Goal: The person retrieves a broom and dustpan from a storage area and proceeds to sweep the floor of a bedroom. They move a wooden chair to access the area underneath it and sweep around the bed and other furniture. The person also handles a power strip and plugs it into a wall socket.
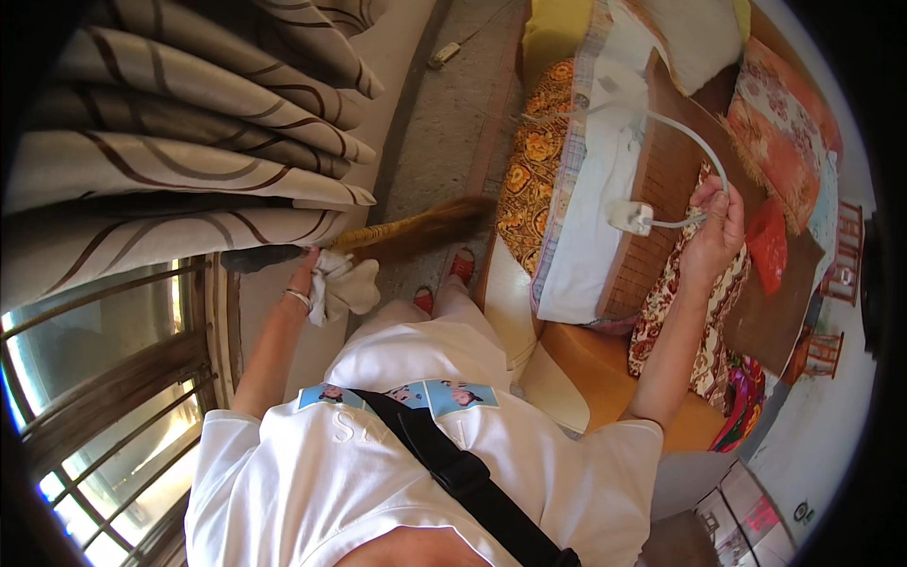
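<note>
By the curtain, my left hand (304, 271) is closed, with a crumpled whitish cloth (345, 286) bunched in it. A broom (378, 232) with a yellow bound neck runs out from the same hand, its brown bristles (453, 219) slightly blurred over the floor. My right hand (718, 227) is raised above the sofa and pinches a white cable (694, 130). The cable arches up and away from the fingers; a short length leads to a white plug or adapter block (631, 218) hanging over the white sofa cover (581, 274).
A patterned curtain (189, 161) and a barred window (113, 397) are at the left. At the right is a sofa (605, 369) with cushions, a red plastic bag (767, 246) and patterned cloths. A small white power strip (444, 55) lies on the grey floor (425, 142).
</note>
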A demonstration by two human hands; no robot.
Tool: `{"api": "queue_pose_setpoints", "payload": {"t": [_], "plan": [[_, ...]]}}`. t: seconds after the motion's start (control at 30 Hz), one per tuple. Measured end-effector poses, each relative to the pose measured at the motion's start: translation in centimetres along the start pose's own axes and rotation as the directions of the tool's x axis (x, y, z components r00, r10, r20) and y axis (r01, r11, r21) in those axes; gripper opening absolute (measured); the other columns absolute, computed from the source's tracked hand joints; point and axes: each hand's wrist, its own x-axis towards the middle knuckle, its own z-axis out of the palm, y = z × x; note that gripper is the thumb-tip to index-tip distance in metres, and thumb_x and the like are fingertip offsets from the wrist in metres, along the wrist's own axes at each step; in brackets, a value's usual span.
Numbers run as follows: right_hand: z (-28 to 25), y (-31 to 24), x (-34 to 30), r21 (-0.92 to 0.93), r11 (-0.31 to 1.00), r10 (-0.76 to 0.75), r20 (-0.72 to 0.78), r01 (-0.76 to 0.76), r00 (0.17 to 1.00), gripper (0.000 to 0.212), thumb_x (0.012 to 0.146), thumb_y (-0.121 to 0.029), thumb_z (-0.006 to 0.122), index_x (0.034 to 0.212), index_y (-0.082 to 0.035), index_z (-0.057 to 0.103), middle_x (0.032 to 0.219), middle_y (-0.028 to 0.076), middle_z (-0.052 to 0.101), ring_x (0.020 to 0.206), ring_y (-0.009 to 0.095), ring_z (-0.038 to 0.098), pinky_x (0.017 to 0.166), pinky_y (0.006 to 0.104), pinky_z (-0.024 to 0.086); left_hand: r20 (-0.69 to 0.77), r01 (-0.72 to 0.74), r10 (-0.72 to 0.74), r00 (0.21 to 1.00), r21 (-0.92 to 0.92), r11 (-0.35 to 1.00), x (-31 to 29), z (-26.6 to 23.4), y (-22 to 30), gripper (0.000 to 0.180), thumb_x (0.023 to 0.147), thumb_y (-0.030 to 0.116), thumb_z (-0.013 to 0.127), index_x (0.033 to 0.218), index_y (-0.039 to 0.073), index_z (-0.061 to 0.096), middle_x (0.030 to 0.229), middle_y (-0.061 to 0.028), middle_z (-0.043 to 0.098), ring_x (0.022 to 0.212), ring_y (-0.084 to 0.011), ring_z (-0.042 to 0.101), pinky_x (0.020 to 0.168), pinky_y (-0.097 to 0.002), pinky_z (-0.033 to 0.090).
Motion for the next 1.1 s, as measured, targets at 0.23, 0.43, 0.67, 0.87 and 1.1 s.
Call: {"api": "queue_pose_setpoints", "payload": {"t": [0.23,0.43,0.67,0.87,1.1], "plan": [[-0.1,-6.0,-2.9,0.193,0.981,-0.014,0.025,0.009,1.000,0.021,0.092,-0.013,0.042,0.100,0.003,0.053,0.075,0.004,0.051,0.061,0.008,0.040,0.056,0.0200,0.033,0.400,-0.414,0.240,0.885,0.437,0.798,1.1,9.0,-0.4,0.055,0.078,0.035,0.063,0.119,0.001,0.048,0.103,-0.0107,0.058,0.088,-0.0171,0.056,0.078,-0.0288,0.044],[-0.7,-12.1,-5.5,0.192,0.971,-0.150,0.032,0.141,0.988,0.017,0.088,-0.005,0.037,0.093,0.005,0.050,0.071,0.006,0.048,0.053,0.006,0.036,0.044,0.0179,0.027,0.629,-0.709,0.341,0.699,0.550,0.441,-0.5,22.7,2.8,0.079,0.070,0.028,0.067,0.136,0.014,0.026,0.093,-0.0157,0.056,0.086,-0.0216,0.054,0.076,-0.0315,0.043],[-2.1,-17.0,-8.4,0.075,0.966,-0.252,0.083,0.247,0.964,0.026,0.090,-0.021,0.045,0.088,0.004,0.050,0.068,0.007,0.048,0.053,0.007,0.038,0.044,0.0186,0.030,0.811,-0.884,0.441,0.384,0.460,-0.077,-3.2,34.6,4.4,0.085,0.068,0.020,0.063,0.138,0.026,0.016,0.122,-0.0194,0.034,0.096,-0.0344,0.050,0.083,-0.0379,0.041],[-4.0,-17.1,-9.2,-0.067,0.990,-0.127,-0.032,0.124,0.991,0.034,0.089,-0.030,0.047,0.088,0.004,0.052,0.065,0.004,0.047,0.051,0.006,0.036,0.043,0.0183,0.027,0.894,-0.870,0.204,0.399,0.440,-0.224,0.8,38.9,4.8,0.048,0.072,0.019,0.063,0.114,0.017,0.041,0.115,-0.0128,0.039,0.092,-0.0270,0.050,0.082,-0.0368,0.041],[-5.4,-15.4,-6.8,-0.211,0.962,-0.203,-0.131,0.173,0.970,0.034,0.088,-0.030,0.050,0.087,0.003,0.053,0.064,0.003,0.045,0.056,0.008,0.038,0.047,0.0200,0.028,0.934,-0.927,0.108,0.341,0.353,-0.128,4.2,40.9,5.2,0.035,0.072,0.014,0.062,0.102,0.010,0.045,0.094,-0.0098,0.048,0.088,-0.0260,0.050,0.079,-0.0377,0.041]]}}
